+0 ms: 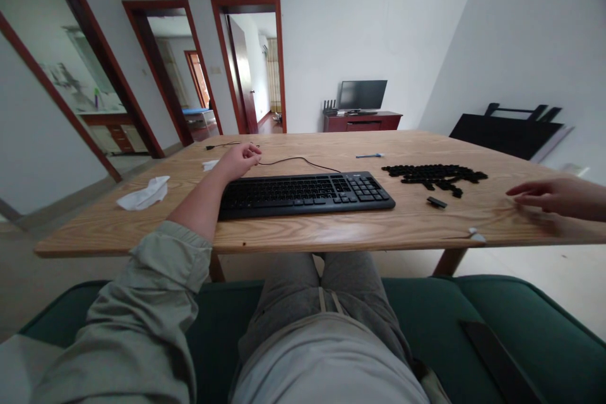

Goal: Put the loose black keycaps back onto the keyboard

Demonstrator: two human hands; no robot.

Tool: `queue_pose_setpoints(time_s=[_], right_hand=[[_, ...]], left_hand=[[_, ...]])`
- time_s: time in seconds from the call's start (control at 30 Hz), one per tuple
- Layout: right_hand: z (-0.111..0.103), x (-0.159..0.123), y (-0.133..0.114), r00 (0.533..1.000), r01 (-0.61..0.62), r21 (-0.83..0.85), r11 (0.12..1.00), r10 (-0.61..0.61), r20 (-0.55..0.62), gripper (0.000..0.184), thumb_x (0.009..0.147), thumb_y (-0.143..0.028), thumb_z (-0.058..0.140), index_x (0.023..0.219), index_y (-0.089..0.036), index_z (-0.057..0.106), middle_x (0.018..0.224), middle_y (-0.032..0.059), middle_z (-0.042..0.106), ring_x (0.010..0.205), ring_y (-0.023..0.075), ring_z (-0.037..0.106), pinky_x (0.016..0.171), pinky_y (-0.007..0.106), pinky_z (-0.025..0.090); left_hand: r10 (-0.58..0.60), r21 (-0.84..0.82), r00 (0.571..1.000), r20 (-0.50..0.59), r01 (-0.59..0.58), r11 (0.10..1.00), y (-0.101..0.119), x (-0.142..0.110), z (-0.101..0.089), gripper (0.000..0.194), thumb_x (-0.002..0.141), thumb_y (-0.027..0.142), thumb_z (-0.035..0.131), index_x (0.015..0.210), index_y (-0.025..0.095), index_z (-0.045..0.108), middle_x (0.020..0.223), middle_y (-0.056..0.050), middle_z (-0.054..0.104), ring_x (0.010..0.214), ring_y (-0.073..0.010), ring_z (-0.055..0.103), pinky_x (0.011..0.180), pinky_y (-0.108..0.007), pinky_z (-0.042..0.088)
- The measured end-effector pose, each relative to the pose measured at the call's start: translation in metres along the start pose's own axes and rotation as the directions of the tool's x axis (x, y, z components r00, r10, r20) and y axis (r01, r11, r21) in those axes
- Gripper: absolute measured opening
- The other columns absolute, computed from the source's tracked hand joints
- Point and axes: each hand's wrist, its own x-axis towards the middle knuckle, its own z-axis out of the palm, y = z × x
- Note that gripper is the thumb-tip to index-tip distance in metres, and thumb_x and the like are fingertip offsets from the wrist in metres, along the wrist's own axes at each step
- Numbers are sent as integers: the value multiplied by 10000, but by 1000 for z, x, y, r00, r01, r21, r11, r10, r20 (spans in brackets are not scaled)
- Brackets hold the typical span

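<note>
A black keyboard lies on the wooden table in front of me, with bare key places in its key field. My left hand hovers at its far left corner, fingers loosely curled and apart, with nothing visible in them. The thin black cable runs behind the keyboard and passes close to that hand. At the right edge of the view my right hand is low over the table, fingers stretched out and nothing clearly held. To its left lie many loose black keycaps and one long black keycap.
A blue-and-white brush-like stick lies behind the keycaps. White tissue is at the left, and a small white scrap sits near the front edge. The cable's plug rests at the far left. A green bench is under me.
</note>
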Motion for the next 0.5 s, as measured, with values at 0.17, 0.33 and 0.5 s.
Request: queue_pose_setpoints(time_s=[0.17,0.33,0.5], right_hand=[[10,17,-13,975,-194,125,973,176,138,86,643,-297,739,609,-221,761,949,259,742,627,201,611,782,431,412],[27,46,-10,988,-139,46,989,135,78,148,605,-305,825,701,-203,777,902,196,752,652,201,593,762,405,411],[42,59,-12,964,-237,-69,969,243,106,145,762,-338,741,751,-194,747,751,122,729,657,240,610,707,379,424]], left_hand=[[31,8,999,42,-31,999,-4,2,3,225,747,337,650,930,206,654,729,-2,649,651,-166,571,623,-280,442],[55,37,997,55,-57,998,-6,3,7,255,732,306,628,954,185,660,754,-20,664,692,-172,587,631,-278,433],[42,30,997,65,-44,999,-5,3,8,271,735,330,631,956,175,661,761,-32,671,683,-177,583,640,-291,434]])
